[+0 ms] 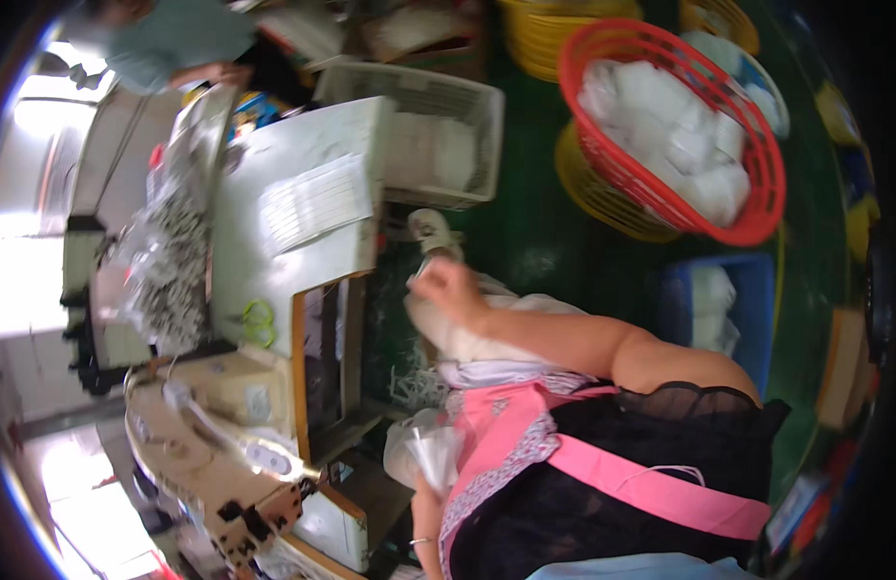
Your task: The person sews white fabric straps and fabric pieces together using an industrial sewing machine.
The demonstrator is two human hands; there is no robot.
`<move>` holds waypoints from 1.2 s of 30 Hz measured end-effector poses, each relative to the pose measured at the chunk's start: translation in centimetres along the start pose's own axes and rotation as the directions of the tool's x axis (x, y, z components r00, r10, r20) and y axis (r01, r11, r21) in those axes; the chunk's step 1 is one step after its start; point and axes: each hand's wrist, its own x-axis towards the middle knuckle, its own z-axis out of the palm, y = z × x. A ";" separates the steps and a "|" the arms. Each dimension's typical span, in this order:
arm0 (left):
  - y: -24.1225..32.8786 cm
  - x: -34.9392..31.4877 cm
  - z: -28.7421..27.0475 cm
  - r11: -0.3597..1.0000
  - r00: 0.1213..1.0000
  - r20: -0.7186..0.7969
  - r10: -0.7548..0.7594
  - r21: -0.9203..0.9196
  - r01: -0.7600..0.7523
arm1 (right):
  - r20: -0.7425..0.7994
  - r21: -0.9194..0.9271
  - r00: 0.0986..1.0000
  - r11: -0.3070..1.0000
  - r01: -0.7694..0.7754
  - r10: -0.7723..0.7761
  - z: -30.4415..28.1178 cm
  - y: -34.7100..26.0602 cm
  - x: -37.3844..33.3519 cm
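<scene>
My right hand (450, 292) is held out over my lap, slightly blurred, with its fingers curled into a pinch. Whatever they hold, if anything, is too small to make out. Lower down, my left hand (426, 493) is mostly hidden behind a bunched white, translucent sheet-like piece (434, 454) that it grips in front of my pink apron (501, 425). Nearest my right hand is the edge of a white worktable (322, 126), where a stack of white strips (317, 203) and green-handled scissors (259, 322) lie.
A beige sewing machine (206, 416) stands at the lower left. Beyond the table is a grey crate (491, 145) with white pieces. A red basket (762, 184) of white bundles and a blue bin (757, 300) stand right. White scraps (419, 387) litter the floor. Another person (172, 43) is upper left.
</scene>
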 end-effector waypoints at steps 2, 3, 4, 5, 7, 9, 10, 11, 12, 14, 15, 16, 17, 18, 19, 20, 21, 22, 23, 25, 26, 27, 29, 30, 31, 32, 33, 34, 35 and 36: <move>2.0 -0.3 -3.3 0.924 0.947 -0.097 -0.306 -0.270 0.271 | 0.053 -0.197 0.973 0.953 0.230 -0.224 -2.2 -3.5 4.4; -0.6 -1.3 -6.3 0.914 0.881 -0.292 -0.373 -0.277 0.295 | 0.082 -0.216 0.928 0.903 0.372 -0.363 -1.0 -4.5 5.4; -5.4 -2.5 -9.7 0.939 0.802 -0.491 -0.340 -0.223 0.262 | 0.166 -0.258 0.908 0.872 0.416 -0.385 0.6 -6.2 6.1; -6.9 -3.2 -12.5 0.963 0.710 -0.652 -0.267 -0.149 0.225 | 0.247 -0.303 0.881 0.831 0.466 -0.404 2.3 -8.3 6.6; -13.0 -5.6 -17.8 0.763 0.481 -0.873 0.080 0.364 0.534 | 0.374 -0.275 0.866 0.852 0.446 -0.332 8.1 -10.7 8.3; -19.2 -8.2 -22.0 0.604 0.430 -0.895 -0.118 0.280 0.747 | 0.558 -0.277 0.693 0.686 0.673 -0.456 15.5 -10.5 10.4; -20.4 -8.1 -23.5 0.611 0.415 -0.901 -0.128 0.258 0.748 | 0.642 -0.285 0.643 0.649 0.706 -0.418 19.0 -9.4 12.0; -21.3 -7.4 -24.8 0.590 0.415 -0.875 -0.250 0.203 0.782 | 0.717 -0.286 0.586 0.608 0.741 -0.377 22.9 -8.0 13.8; -22.0 -6.0 -25.7 0.567 0.416 -0.833 -0.365 0.156 0.809 | 0.746 -0.290 0.549 0.559 0.776 -0.376 26.4 -7.1 15.0; -23.8 -3.3 -25.6 0.625 0.432 -0.824 -0.367 0.126 0.771 | 0.779 -0.294 0.508 0.502 0.814 -0.367 32.0 -5.0 17.1; -24.8 -1.7 -25.4 0.672 0.459 -0.813 -0.358 0.117 0.731 | 0.785 -0.345 0.544 0.520 0.781 -0.296 33.9 -3.9 18.4; -27.3 -0.7 -25.3 0.679 0.343 -0.843 -0.415 -0.036 0.734 | 0.798 -0.383 0.562 0.538 0.751 -0.216 36.3 -2.6 18.5; -30.8 -0.8 -25.6 0.672 0.322 -0.846 -0.425 -0.057 0.738 | 0.812 -0.366 0.543 0.537 0.760 -0.215 38.0 -2.1 17.9; -34.3 -1.3 -26.5 0.647 0.385 -0.860 -0.333 0.088 0.757 | 0.815 -0.419 0.527 0.382 0.823 -0.242 38.3 -1.9 17.8; -36.8 -1.3 -27.1 0.610 0.469 -0.850 -0.241 0.243 0.754 | 0.812 -0.480 0.522 0.211 0.851 -0.260 37.7 -1.5 18.0; -37.9 -1.4 -26.6 0.579 0.486 -0.869 -0.098 0.347 0.738 | 0.813 -0.490 0.528 0.203 0.848 -0.245 37.2 -1.6 17.7; -38.9 -1.7 -26.1 0.586 0.498 -0.861 -0.107 0.350 0.731 | 0.813 -0.451 0.509 0.248 0.858 -0.282 36.4 -2.2 17.6; -38.3 -1.5 -25.8 0.597 0.487 -0.861 -0.147 0.315 0.738 | 0.806 -0.420 0.496 0.279 0.864 -0.323 34.9 -3.2 18.2; -37.6 -0.4 -26.2 0.606 0.481 -0.859 -0.174 0.292 0.740 | 0.808 -0.492 0.531 0.202 0.847 -0.256 31.7 -4.2 20.1; -37.0 0.8 -26.1 0.628 0.452 -0.882 -0.131 0.279 0.727 | 0.744 -0.631 0.655 0.184 0.753 -0.130 24.2 -7.8 23.1; -38.7 -1.0 -26.0 0.489 0.413 -0.908 -0.066 0.331 0.807 | 0.714 -0.676 0.683 0.103 0.730 -0.156 22.1 -9.5 23.2; -39.7 -2.4 -25.3 0.338 0.392 -0.920 -0.001 0.369 0.866 | 0.634 -0.767 0.768 0.049 0.639 -0.094 20.6 -11.1 22.9; -34.4 2.2 -24.7 0.385 0.290 -0.946 -0.143 0.217 0.897 | 0.533 -0.846 0.846 0.008 0.533 -0.015 15.8 -12.1 23.6; -29.5 4.0 -24.7 0.340 0.290 -0.935 -0.203 0.211 0.916 | 0.534 -0.843 0.845 0.057 0.535 -0.026 13.4 -11.8 23.6; -26.6 3.8 -24.5 0.275 0.258 -0.929 -0.266 0.183 0.944 | 0.560 -0.820 0.828 0.117 0.560 -0.036 12.5 -11.6 23.5; -26.0 2.8 -24.9 0.245 0.243 -0.875 -0.419 0.149 0.958 | 0.571 -0.812 0.820 0.119 0.571 -0.034 12.7 -11.7 23.9; -25.4 1.9 -24.7 0.237 0.231 -0.876 -0.424 0.139 0.962 | 0.643 -0.742 0.765 0.211 0.636 -0.040 13.2 -12.1 24.6; -22.6 2.1 -24.8 0.275 0.242 -0.838 -0.489 0.115 0.954 | 0.700 -0.670 0.712 0.297 0.680 -0.051 13.1 -12.3 25.2; -20.8 1.7 -24.4 0.303 0.240 -0.796 -0.555 0.075 0.950 | 0.711 -0.661 0.702 0.300 0.688 -0.043 13.9 -13.2 24.9; -20.2 1.2 -23.5 0.342 0.239 -0.850 -0.470 0.074 0.937 | 0.717 -0.623 0.691 0.532 0.574 0.094 14.3 -14.5 24.8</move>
